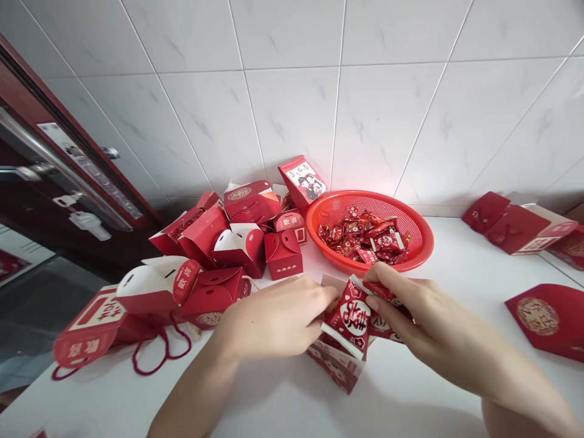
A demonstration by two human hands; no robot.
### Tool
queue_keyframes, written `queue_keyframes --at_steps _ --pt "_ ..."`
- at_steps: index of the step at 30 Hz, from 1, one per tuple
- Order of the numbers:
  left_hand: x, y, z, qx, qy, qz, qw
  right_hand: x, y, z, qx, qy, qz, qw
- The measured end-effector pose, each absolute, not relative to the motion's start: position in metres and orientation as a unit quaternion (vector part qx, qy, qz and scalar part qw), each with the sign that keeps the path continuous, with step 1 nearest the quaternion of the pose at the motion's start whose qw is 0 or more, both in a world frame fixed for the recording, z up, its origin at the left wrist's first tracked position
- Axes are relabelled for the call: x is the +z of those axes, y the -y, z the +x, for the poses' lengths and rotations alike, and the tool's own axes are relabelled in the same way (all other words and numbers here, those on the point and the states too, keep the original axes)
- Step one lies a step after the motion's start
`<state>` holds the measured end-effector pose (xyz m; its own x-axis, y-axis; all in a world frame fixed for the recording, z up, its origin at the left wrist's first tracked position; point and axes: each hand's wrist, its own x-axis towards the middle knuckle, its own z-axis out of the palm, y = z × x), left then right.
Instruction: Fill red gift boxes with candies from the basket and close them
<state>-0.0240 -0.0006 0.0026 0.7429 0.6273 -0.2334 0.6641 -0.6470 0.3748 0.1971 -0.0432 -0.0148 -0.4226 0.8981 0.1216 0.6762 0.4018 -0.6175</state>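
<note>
A small open red box [340, 368] stands on the white table between my hands. My left hand [283, 310] is closed at the box's left side, its fingertips by the rim and partly hidden behind a wrapped candy. That red candy packet [352, 313] with white lettering sits slanted at the box opening. My right hand [406, 304] pinches red wrapped candy [383, 292] between thumb and fingers, just right of the packet. Behind my hands, a red plastic basket [424, 240] holds many similar red packets.
Several red gift boxes [241, 246] crowd the left side, some with rope handles. More red boxes [520, 225] stand at the right, with a red piece [547, 316] nearer. A tiled wall [292, 121] rises behind; a door with keys [86, 216] is at the left.
</note>
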Motion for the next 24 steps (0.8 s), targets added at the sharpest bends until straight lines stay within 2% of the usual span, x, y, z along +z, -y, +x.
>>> queue_keyframes --at_steps 8,14,21,24 --pt "0.014 -0.015 -0.032 -0.019 -0.308 0.908 0.284 -0.022 0.045 0.189 0.246 0.789 -0.509 0.238" --pt "0.011 -0.009 -0.026 0.026 -0.358 0.867 0.347 -0.021 0.043 0.188 0.263 0.792 -0.499 0.232" --pt "0.007 -0.005 -0.024 0.03 -0.422 0.867 0.261 -0.011 0.035 0.213 0.309 0.814 -0.448 0.201" --pt "0.004 -0.008 -0.025 0.021 -0.435 0.871 0.228 -0.006 0.03 0.222 0.356 0.844 -0.366 0.164"
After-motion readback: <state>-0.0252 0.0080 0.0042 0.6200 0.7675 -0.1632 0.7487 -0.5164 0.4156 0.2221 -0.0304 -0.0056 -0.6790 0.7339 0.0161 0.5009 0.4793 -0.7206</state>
